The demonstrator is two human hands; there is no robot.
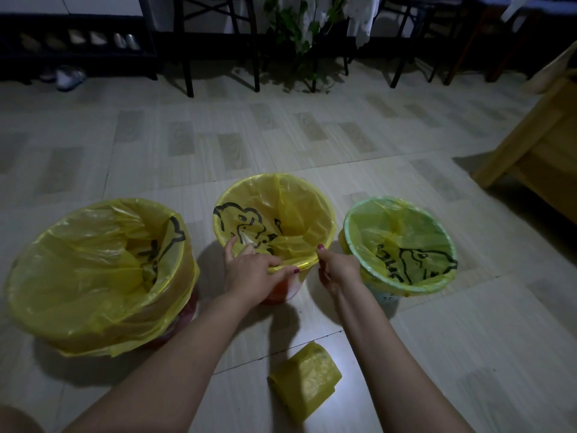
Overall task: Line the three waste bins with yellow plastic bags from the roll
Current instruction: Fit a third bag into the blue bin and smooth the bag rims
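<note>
Three waste bins stand in a row on the floor, each with a yellow bag over its rim. The large left bin has its bag folded far down the outside. At the middle bin, my left hand grips the bag's edge on the near rim, fingers curled over it. My right hand pinches the bag at the near right rim. The small green bin sits to the right. The yellow roll of bags lies on the floor between my forearms.
A wooden piece of furniture stands at the right. Dark chair and table legs, a plant and a shoe rack line the back. Slippers lie at the back left.
</note>
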